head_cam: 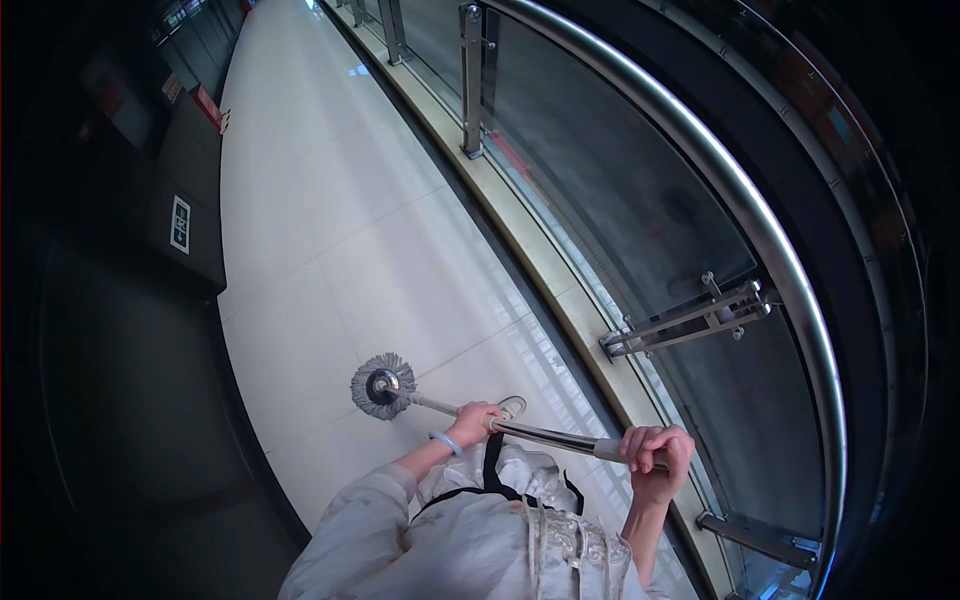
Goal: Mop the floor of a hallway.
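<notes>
A round spin mop head (pixel 383 385) with grey string strands lies on the pale tiled floor (pixel 337 225), ahead and to the left of my body. Its metal handle (pixel 555 436) runs from there to the right across my front. My left hand (pixel 474 422), with a pale bangle at the wrist, is closed around the lower part of the handle. Near the top end, my right hand (pixel 660 454) grips the grey handle sleeve. A light shoe (pixel 512 407) shows just beyond my left hand.
Along the right runs a glass balustrade with steel posts (pixel 471 82) and a curved steel handrail (pixel 780 240), above a pale ledge (pixel 517 225). Dark wall panels (pixel 142 360) line the left, one bearing an exit sign (pixel 180 224). The corridor floor stretches ahead between them.
</notes>
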